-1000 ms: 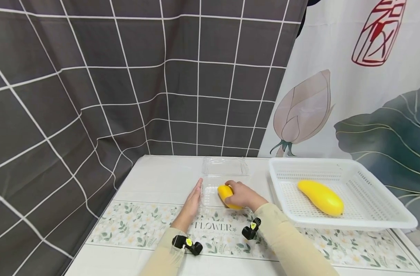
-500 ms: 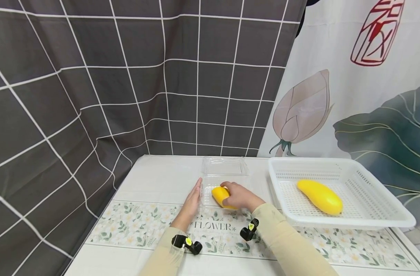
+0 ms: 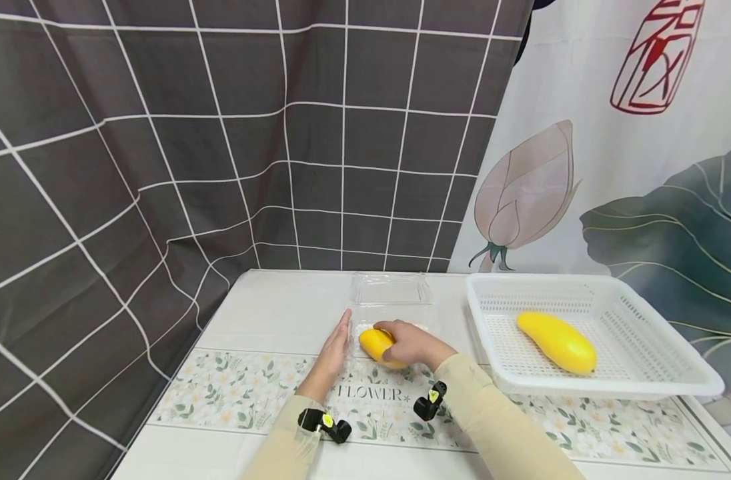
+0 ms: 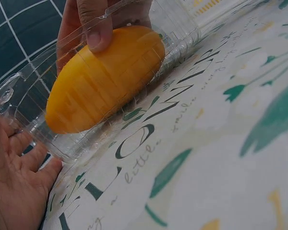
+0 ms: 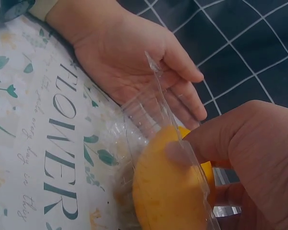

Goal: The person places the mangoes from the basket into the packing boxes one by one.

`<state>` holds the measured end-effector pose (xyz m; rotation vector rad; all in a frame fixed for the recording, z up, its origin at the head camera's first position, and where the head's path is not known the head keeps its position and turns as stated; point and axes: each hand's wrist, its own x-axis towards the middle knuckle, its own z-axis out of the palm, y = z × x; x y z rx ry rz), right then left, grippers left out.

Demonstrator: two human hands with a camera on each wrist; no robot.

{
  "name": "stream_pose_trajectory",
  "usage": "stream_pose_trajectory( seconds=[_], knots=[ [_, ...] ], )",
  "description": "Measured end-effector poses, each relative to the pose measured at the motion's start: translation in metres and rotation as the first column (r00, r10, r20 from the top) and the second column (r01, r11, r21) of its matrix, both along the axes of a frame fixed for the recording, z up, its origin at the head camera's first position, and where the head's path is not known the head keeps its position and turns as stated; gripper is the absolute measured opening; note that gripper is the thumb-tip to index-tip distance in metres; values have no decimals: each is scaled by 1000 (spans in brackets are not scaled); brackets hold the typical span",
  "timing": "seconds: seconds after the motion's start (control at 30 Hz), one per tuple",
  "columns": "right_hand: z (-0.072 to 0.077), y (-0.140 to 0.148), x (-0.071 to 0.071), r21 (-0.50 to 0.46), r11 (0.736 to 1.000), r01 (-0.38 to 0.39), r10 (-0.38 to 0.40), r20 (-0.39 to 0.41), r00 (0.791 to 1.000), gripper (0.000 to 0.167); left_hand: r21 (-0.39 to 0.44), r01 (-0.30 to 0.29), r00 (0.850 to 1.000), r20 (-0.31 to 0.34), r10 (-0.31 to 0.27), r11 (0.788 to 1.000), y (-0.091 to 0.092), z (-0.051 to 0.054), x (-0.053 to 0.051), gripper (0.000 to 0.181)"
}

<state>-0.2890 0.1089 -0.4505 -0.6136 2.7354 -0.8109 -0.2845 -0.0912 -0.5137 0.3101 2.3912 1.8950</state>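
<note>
A yellow mango (image 3: 374,343) lies tilted in the base of a clear plastic clamshell box (image 4: 26,96). My right hand (image 3: 415,345) grips the mango from above, thumb on the near side and fingers on the far side. In the left wrist view the mango (image 4: 105,81) shows through the box's clear wall. Beside the left wall of the box stands my left hand (image 3: 332,353), its fingers straight and holding nothing. The right wrist view shows the left palm (image 5: 129,57) turned toward the box. The raised lid (image 3: 391,290) lies folded back behind the base.
A white perforated basket (image 3: 605,388) stands on the table to the right. In it lies a second yellow mango (image 3: 557,342). A dark grid curtain (image 3: 317,167) hangs behind the white table (image 3: 281,303), which carries a floral printed band (image 3: 239,387).
My right hand has moved the mango left and slightly toward me within the box, toward my left hand. The left hand has stayed in place.
</note>
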Motion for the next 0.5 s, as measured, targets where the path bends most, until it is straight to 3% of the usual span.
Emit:
stream_pose_trajectory(
  seconds=[0.5],
  knots=[
    [-1,-8,1,14,998,-62,62,-15,998,61,4,-11,999,39,11,1000,0,0,2,59]
  ],
)
